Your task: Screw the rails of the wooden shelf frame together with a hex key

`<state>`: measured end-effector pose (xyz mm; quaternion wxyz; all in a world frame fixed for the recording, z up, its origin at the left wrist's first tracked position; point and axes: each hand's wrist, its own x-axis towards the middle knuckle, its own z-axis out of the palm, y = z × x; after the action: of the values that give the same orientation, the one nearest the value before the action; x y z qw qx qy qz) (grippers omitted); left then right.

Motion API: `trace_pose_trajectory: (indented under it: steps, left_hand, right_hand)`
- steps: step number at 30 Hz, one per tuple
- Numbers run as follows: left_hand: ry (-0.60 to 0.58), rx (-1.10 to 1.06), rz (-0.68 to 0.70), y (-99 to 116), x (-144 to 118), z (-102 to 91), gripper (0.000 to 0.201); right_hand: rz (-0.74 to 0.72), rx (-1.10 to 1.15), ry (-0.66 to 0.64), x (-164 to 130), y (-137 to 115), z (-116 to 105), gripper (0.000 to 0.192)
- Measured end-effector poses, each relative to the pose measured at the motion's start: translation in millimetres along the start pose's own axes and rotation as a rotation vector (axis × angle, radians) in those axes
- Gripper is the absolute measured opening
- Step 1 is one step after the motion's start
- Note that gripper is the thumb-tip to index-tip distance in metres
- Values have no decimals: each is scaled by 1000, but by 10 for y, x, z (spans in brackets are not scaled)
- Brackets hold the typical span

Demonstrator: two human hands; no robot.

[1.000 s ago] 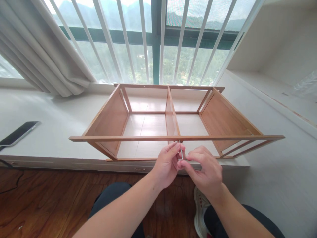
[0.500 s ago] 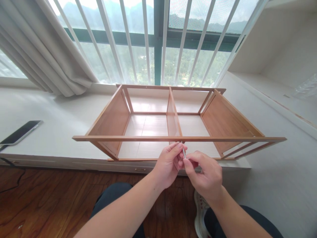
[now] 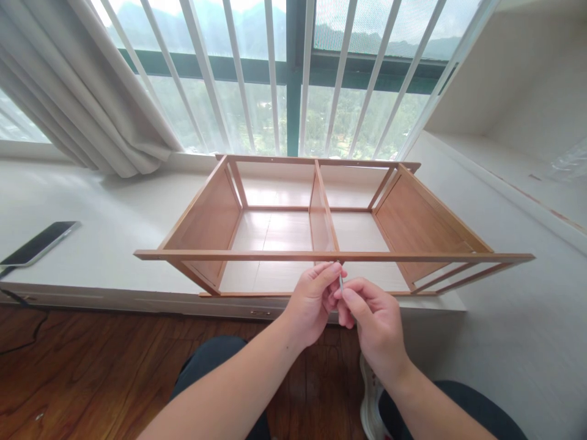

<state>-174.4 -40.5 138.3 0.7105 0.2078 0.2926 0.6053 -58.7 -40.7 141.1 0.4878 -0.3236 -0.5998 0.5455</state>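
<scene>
A wooden shelf frame [image 3: 321,211] lies on its side on the white window ledge [image 3: 105,226], its open face turned up and a middle divider splitting it in two. Both hands meet just below the frame's near rail [image 3: 229,255], beside the point where the divider joins it. The left hand [image 3: 312,302] pinches the top of a small metal hex key [image 3: 340,282] against the rail's underside; its grip is clenched on the tool. The right hand [image 3: 373,327] grasps the key's lower part between thumb and forefinger. A smartphone [image 3: 39,243] lies well apart, at the ledge's left end. A curtain [image 3: 77,104] hangs before the barred window.
</scene>
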Motion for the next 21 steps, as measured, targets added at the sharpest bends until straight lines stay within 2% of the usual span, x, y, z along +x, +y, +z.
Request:
trace_pose_trajectory:
  steps: [4,12,17,21]
  left_hand:
    - [-12,7,1,10,3,7,36]
    - [78,39,-16,56,-30,44,36]
    - [86,44,7,62,-48,49,34]
    - [78,41,9,63,-51,37,33]
  right_hand:
    - [-20,-32,-5,5,10,-30,25]
    - [-98,-102,-43,-16,63,-93,22]
    - [-128,-172,-1,-21,76,-123,24]
    - [-202,-314,40,-22,68,-157,25]
